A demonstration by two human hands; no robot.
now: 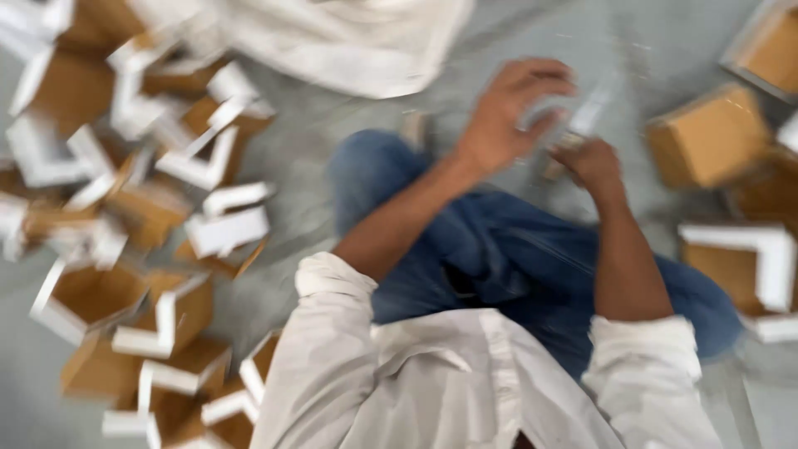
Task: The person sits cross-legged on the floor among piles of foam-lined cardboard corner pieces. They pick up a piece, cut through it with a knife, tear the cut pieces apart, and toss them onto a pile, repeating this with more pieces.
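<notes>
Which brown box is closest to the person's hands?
The closed brown box on the floor just beside the right hand; the other boxes lie farther off.

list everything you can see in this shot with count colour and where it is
open boxes: many, too blurred to count, brown inside with white edges, heaped on the floor at the left
boxes: several, brown and white, on the floor at the right
cloth: one, white, top centre on the floor
floor: grey, bare patch between the heap and the person
small pale item: one, whitish, blurred, between the hands; kind cannot be told
jeans: blue, centre
shirt: white, sleeves rolled, bottom centre
left hand: fingers spread, at the pale item
right hand: curled, beside the pale item
</notes>
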